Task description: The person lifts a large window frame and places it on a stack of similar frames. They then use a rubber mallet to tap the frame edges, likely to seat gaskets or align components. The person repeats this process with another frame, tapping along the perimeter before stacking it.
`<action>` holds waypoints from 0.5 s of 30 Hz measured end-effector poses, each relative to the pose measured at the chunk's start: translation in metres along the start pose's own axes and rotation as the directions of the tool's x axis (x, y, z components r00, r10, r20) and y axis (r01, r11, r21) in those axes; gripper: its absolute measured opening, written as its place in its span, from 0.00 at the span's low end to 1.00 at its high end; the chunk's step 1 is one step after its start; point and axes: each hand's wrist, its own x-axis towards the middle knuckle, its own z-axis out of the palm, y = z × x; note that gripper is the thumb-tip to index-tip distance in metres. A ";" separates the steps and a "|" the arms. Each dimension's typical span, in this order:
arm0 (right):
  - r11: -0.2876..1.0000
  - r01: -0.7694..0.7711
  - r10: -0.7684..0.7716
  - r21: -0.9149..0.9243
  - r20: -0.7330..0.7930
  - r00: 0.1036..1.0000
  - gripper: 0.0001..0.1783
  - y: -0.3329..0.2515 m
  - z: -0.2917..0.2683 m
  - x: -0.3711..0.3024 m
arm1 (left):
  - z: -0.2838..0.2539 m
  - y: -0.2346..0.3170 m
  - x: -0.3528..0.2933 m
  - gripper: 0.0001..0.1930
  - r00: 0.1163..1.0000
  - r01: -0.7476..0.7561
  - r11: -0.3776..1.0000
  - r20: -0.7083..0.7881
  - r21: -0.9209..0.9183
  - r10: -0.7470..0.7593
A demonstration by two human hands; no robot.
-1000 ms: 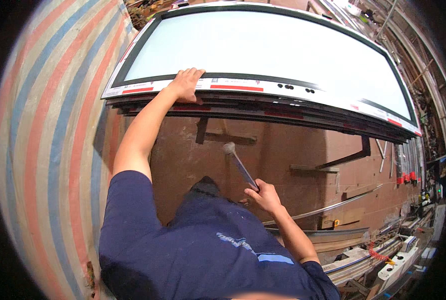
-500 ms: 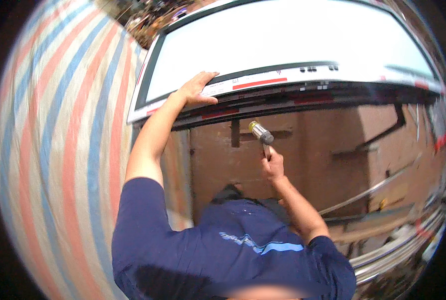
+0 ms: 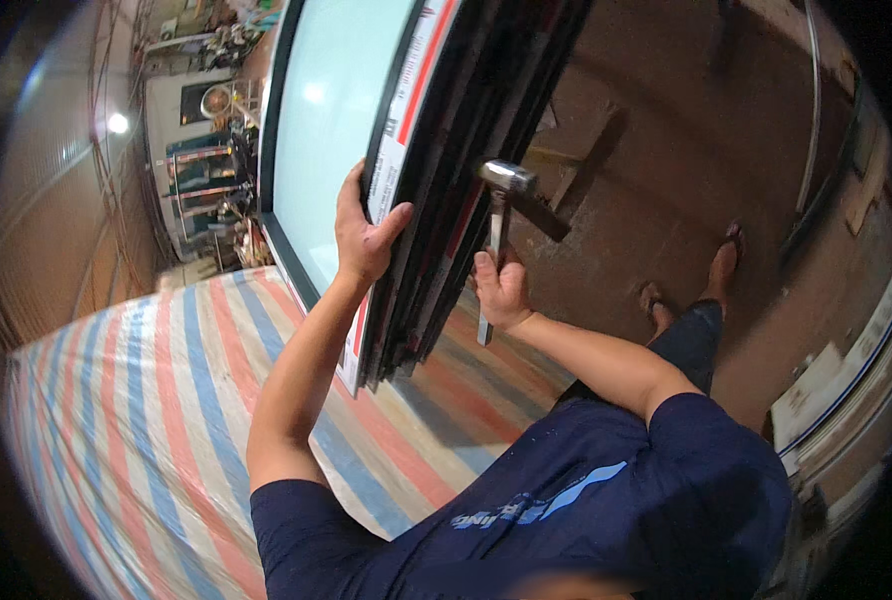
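A large glass pane in a dark frame [image 3: 283, 258], probably a window or door panel, stands on edge in front of me. White and red protective film [image 3: 406, 110] runs along its near edge, and several more dark frames are stacked against it. My left hand [image 3: 368, 235] grips that edge, fingers over the glass side and thumb on the film. To its right, my right hand [image 3: 504, 292] is closed round the handle of a mallet [image 3: 511, 178]. The mallet's silver head points up, close beside the stacked frames; I cannot tell whether it touches them.
A striped red, blue and white tarp [image 3: 156, 400] spreads at left and under the frames. Brown floor [image 3: 666, 150] lies at right, with a dark bar [image 3: 543, 215] on it. Long pale profiles [image 3: 846, 390] lie at far right. A fan [image 3: 216, 100] and clutter stand at the back left.
My view has swung left, so the framed glass now runs upright in the picture. The mallet, still in my right hand, is closer to the frames. My left hand stays on the frame edge.
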 end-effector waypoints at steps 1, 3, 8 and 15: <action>0.992 0.105 -0.110 -0.071 -0.069 0.992 0.18 0.011 0.009 -0.001 | 0.001 0.002 0.000 0.51 1.000 0.023 0.998 0.014 -0.054 -0.022; 0.987 0.088 -0.102 -0.133 -0.099 0.990 0.17 0.026 0.020 0.000 | 0.001 0.005 0.000 0.50 0.999 -0.010 0.997 0.029 -0.072 0.012; 0.931 0.217 -0.248 -0.293 -0.074 0.966 0.15 0.036 0.018 0.006 | 0.003 0.008 0.002 0.47 0.999 -0.016 0.997 0.040 -0.070 0.018; 0.929 0.365 -0.341 0.067 -0.230 0.911 0.15 0.013 0.018 0.021 | 0.002 0.011 0.001 0.45 0.999 -0.040 0.999 0.028 -0.001 0.040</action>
